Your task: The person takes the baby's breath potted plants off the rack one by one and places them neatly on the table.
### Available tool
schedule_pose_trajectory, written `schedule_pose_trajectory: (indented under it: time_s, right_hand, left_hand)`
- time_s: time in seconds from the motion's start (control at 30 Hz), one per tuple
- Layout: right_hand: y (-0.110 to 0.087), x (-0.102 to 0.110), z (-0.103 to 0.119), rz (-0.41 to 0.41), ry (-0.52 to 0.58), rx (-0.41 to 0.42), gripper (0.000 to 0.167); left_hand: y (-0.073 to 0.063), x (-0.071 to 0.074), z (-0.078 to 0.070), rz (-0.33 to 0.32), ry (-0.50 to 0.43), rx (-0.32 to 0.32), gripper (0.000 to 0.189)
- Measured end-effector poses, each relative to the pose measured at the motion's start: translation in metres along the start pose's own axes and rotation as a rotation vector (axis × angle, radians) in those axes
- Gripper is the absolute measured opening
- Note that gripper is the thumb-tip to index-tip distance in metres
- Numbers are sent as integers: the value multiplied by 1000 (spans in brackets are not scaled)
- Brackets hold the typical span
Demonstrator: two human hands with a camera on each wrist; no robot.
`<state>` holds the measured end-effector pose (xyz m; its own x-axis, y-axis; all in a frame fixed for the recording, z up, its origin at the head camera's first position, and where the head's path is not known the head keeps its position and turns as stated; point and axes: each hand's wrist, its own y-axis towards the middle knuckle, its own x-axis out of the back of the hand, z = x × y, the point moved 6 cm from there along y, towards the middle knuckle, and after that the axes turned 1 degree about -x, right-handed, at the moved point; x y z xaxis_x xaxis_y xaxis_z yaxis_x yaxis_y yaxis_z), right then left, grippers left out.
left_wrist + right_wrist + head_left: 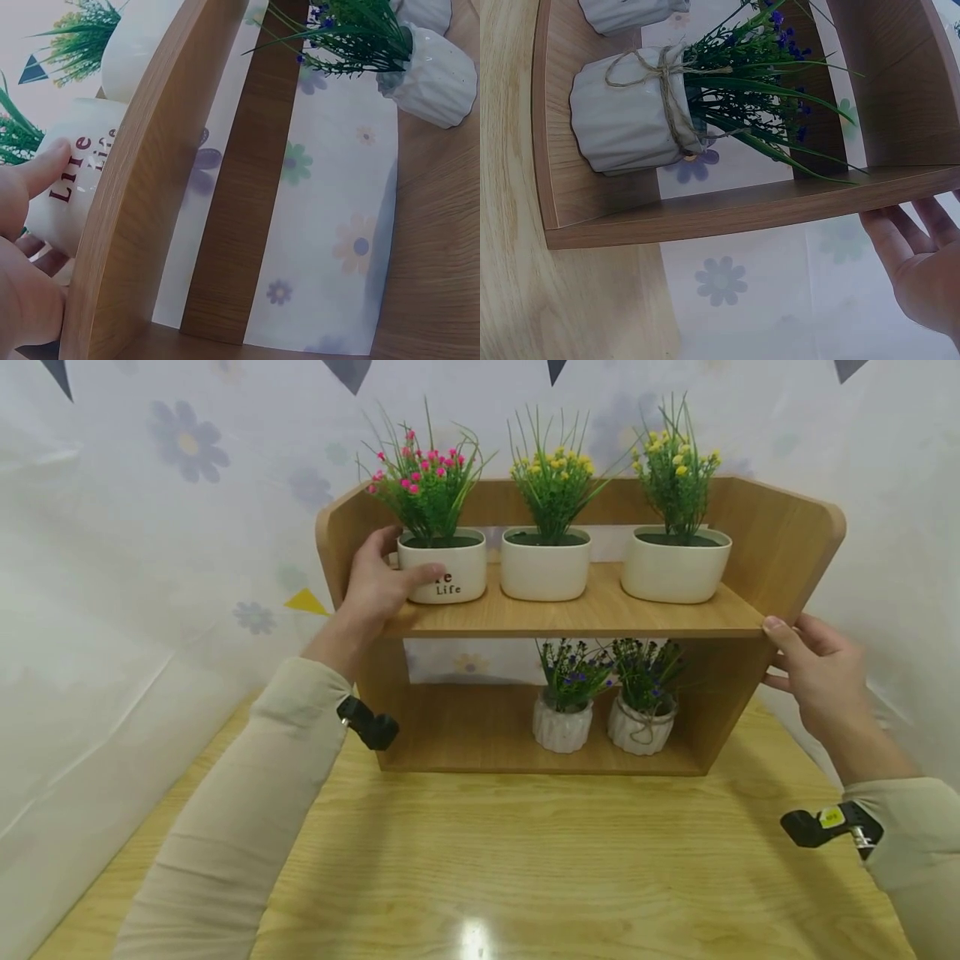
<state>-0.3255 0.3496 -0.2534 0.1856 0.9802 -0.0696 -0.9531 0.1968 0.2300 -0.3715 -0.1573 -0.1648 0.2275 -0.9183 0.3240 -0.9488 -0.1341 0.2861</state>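
Observation:
A wooden two-tier shelf [480,620] stands on the table. On its upper board, at the left end, is a white oval flowerpot [467,572] with pink artificial flowers [431,472]. My left hand [375,581] grips this pot, thumb across its front lettering and fingers round its left side; the lettering [71,169] shows in the left wrist view. My right hand [828,672] holds the shelf's right side panel, its thumb at the front edge by the upper board. In the right wrist view, its fingers [889,240] touch the panel's outer face.
Two more oval pots, the middle one [546,572] and the right one [675,572], hold yellow flowers on the upper board. Below stand two white ribbed pots, one plain [561,727] and one tied with twine [641,731]. A flower-print cloth [187,510] hangs behind the table [525,860].

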Motion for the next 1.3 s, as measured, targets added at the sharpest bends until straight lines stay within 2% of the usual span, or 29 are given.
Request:
schedule_pose_trajectory:
  time_s: [0.3, 0.67, 0.8, 1.03, 1.3]
  right_hand:
    - [0, 0, 1, 1, -20, 9, 58]
    - [-1, -1, 4, 15, 18, 35, 52]
    - [-2, 0, 3, 12, 1, 18, 55]
    - [-2, 0, 2, 14, -14, -1, 56]
    - [-1, 0, 1, 15, -5, -10, 56]
  left_hand:
    - [-7, -1, -4, -19, 3, 8, 86]
    - [-26, 4, -10, -12, -51, -28, 88]
    - [-36, 4, -14, 8, -90, -44, 89]
    - [-57, 5, -21, 56, -160, -109, 86]
    - [-83, 12, -18, 80, -182, -124, 83]
